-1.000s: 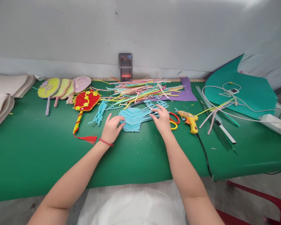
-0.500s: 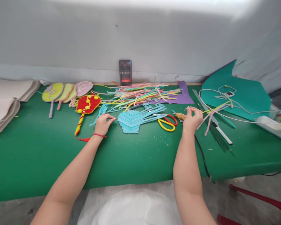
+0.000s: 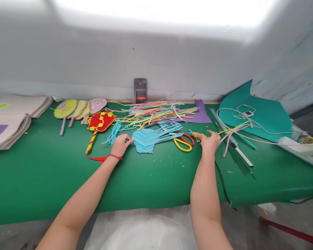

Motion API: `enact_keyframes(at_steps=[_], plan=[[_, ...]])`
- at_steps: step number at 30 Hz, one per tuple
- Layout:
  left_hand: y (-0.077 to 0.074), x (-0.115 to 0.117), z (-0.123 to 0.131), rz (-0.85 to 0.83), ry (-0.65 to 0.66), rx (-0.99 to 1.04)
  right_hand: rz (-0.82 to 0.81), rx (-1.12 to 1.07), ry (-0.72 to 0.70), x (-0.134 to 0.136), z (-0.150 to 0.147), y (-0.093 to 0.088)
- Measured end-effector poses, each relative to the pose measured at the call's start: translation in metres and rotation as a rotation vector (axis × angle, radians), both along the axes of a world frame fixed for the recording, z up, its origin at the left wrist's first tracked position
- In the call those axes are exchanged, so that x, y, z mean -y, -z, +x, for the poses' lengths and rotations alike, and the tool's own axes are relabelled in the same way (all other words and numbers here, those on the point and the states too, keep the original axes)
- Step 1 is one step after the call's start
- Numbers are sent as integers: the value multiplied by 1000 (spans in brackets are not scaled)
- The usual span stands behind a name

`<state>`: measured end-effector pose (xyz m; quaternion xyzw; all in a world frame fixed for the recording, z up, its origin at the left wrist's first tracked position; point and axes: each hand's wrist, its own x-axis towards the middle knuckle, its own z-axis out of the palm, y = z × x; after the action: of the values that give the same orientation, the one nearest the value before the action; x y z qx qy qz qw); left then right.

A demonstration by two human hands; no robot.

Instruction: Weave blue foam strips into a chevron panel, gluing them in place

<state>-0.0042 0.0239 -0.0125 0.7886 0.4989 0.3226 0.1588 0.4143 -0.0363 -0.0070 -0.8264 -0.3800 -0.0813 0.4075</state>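
Note:
A blue piece of joined fuzzy strips [image 3: 145, 140] lies on the green table, its loose strips fanning to the right. My left hand [image 3: 122, 143] has thumb and fingertips pressed together at the piece's left edge; whatever is between them is too small to make out. Short blue strips [image 3: 114, 132] lie just behind that hand. On the right, my right hand [image 3: 210, 140] is around the end of an orange glue-gun-like tool [image 3: 197, 135], its fingers partly hidden. Scissors with red and yellow handles [image 3: 183, 144] rest between the blue piece and my right hand.
Colourful strips [image 3: 156, 113] are heaped behind the blue piece. A red and yellow fan [image 3: 101, 121] and paler fans [image 3: 65, 108] lie left. Teal sheet [image 3: 258, 111], white cable, rods [image 3: 243, 155] and a white tray [image 3: 299, 149] stand right; a phone [image 3: 141, 91] leans at the wall.
My left hand has moved right to the edge of the blue piece. My right hand has changed its finger pose near the orange tool, with the forefinger spread. The view has tilted up slightly.

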Motion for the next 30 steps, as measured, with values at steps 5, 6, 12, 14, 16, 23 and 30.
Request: enact_keyframes(at_steps=[5, 6, 12, 14, 16, 23, 30], plan=[[1, -2, -2, -32, -19, 56, 169, -10, -58, -8, -28, -13], [1, -2, -2, -37, -27, 73, 189, -8, -93, -11, -39, -16], [-1, 3, 0, -47, -118, 132, 59, -53, -545, -18, -123, -17], [-1, 4, 1, -47, -146, 141, 11, 13, -708, -16, -146, -13], [-1, 5, 4, -46, -153, 141, -30, 86, -800, -15, -161, -8], [-5, 12, 18, -185, -17, 331, -161, 112, -930, -15, -166, 3], [-12, 16, 21, -616, -24, 1070, -164, 46, -959, -16, -164, 1]])
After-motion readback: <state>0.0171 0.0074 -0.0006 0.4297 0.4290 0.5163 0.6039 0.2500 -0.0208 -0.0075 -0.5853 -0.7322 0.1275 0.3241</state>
